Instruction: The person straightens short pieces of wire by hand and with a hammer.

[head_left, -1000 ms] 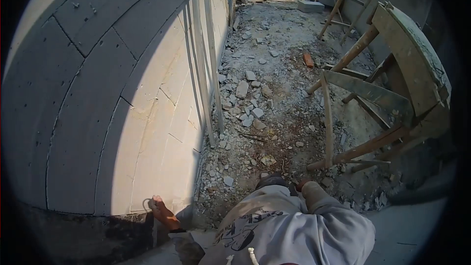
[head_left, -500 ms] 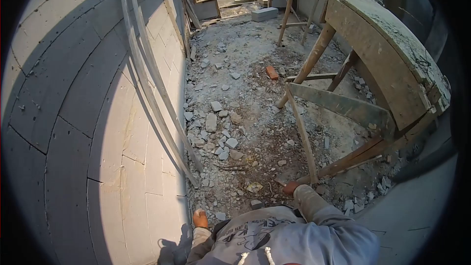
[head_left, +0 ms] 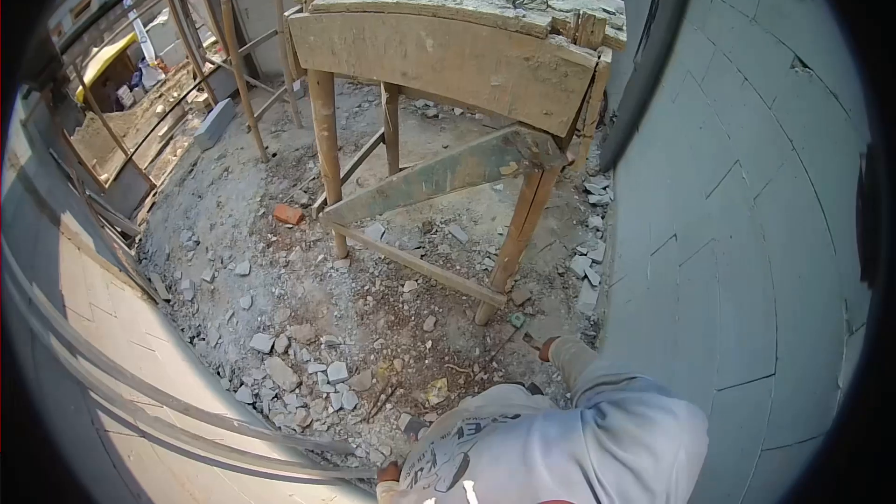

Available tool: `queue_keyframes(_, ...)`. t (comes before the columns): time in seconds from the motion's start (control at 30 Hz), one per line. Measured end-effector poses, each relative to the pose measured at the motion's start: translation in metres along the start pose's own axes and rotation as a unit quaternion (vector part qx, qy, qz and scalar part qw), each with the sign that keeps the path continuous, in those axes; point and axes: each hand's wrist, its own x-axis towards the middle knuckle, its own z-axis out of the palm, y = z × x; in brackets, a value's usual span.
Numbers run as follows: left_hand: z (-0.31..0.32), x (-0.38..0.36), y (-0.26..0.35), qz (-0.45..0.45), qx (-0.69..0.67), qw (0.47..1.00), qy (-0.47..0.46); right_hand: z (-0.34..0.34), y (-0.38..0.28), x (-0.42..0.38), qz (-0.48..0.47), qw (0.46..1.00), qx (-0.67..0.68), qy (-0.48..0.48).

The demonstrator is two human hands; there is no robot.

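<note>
Right hand (head_left: 543, 343), grip indiscernible, reaches down toward rubble (head_left: 308, 364) just before the wooden bench (head_left: 448, 47); left hand (head_left: 387, 473) hangs low, mostly hidden behind the sweatshirt (head_left: 560, 448).

1. The view has swung round to the right: the block wall (head_left: 747, 224) that filled the left a second ago now stands on the right, and only a sunlit strip of another wall shows at lower left
2. The wooden scaffold stand (head_left: 448, 65), earlier off at the right edge and seen side-on, now sits square in the middle, its mortar-caked top facing us
3. The left hand (head_left: 387, 473), which was pressed on the wall by a small ring a second ago, has come away and hangs low beside the sweatshirt
4. The right hand (head_left: 544, 348) now reaches out near the stand's front leg
5. The red brick (head_left: 287, 215) has shifted to the left of the stand
</note>
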Motion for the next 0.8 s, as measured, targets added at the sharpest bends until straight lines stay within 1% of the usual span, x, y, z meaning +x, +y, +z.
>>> queue_keyframes(0.03, -0.034, 0.036, 0.001, 0.092, 0.126, 0.987, -0.042, 0.019, -0.01, -0.028, 0.043, 0.995, 0.088, 0.015)
queue_keyframes(0.07, -0.048, 0.049, 0.004, 0.165, 0.237, 0.954, -0.078, 0.038, -0.013, -0.027, 0.067, 0.991, 0.114, 0.018)
queue_keyframes(0.1, -0.082, 0.035, 0.04, 0.014, -0.071, 0.996, -0.044, 0.055, -0.021, -0.024, 0.089, 0.987, 0.135, 0.021)
queue_keyframes(0.13, -0.12, 0.008, 0.086, -0.14, -0.374, 0.917, -0.005, 0.072, -0.032, -0.021, 0.09, 0.987, 0.131, 0.026)
queue_keyframes(0.2, -0.144, 0.057, 0.05, -0.058, -0.454, 0.889, 0.005, 0.093, -0.054, -0.019, 0.08, 0.989, 0.117, 0.051)
queue_keyframes(0.23, -0.16, 0.065, 0.041, -0.052, -0.455, 0.889, 0.002, 0.088, -0.069, -0.029, 0.083, 0.988, 0.12, 0.056)
queue_keyframes(0.3, -0.186, 0.078, 0.023, -0.074, -0.493, 0.864, 0.07, 0.076, -0.105, -0.059, 0.014, 0.997, 0.071, 0.013)
queue_keyframes(0.33, -0.191, 0.087, 0.009, -0.07, -0.495, 0.863, 0.067, 0.064, -0.124, -0.078, 0.017, 0.997, 0.071, 0.018)
queue_keyframes(0.4, -0.186, 0.11, -0.044, -0.047, -0.436, 0.893, 0.104, 0.04, -0.159, -0.111, 0.055, 0.993, 0.109, 0.0)
queue_keyframes(0.43, -0.196, 0.115, -0.057, -0.107, -0.366, 0.922, 0.066, 0.034, -0.171, -0.108, 0.013, 0.994, 0.105, 0.014)
queue_keyframes(0.47, -0.197, 0.121, -0.06, -0.105, -0.366, 0.922, 0.062, 0.031, -0.182, -0.099, 0.016, 0.994, 0.106, 0.015)
queue_keyframes(0.53, -0.185, 0.131, -0.063, -0.163, -0.409, 0.894, 0.079, 0.029, -0.198, -0.074, -0.036, 0.995, 0.096, 0.004)
queue_keyframes(0.6, -0.167, 0.136, -0.065, -0.226, -0.447, 0.86, 0.095, 0.035, -0.209, -0.043, -0.042, 0.996, 0.081, 0.013)
queue_keyframes(0.67, -0.153, 0.146, -0.064, -0.291, -0.485, 0.816, 0.118, 0.025, -0.223, -0.034, -0.053, 0.996, 0.061, 0.022)
queue_keyframes(0.7, -0.147, 0.151, -0.061, -0.297, -0.487, 0.813, 0.118, 0.012, -0.232, -0.043, -0.067, 0.997, 0.044, 0.011)
queue_keyframes(0.77, -0.13, 0.16, -0.056, -0.166, -0.53, 0.83, 0.049, -0.001, -0.247, -0.046, -0.085, 0.996, 0.011, -0.01)
queue_keyframes(0.8, -0.127, 0.173, -0.049, -0.188, -0.544, 0.818, -0.013, -0.006, -0.25, -0.041, -0.125, 0.991, -0.04, -0.027)
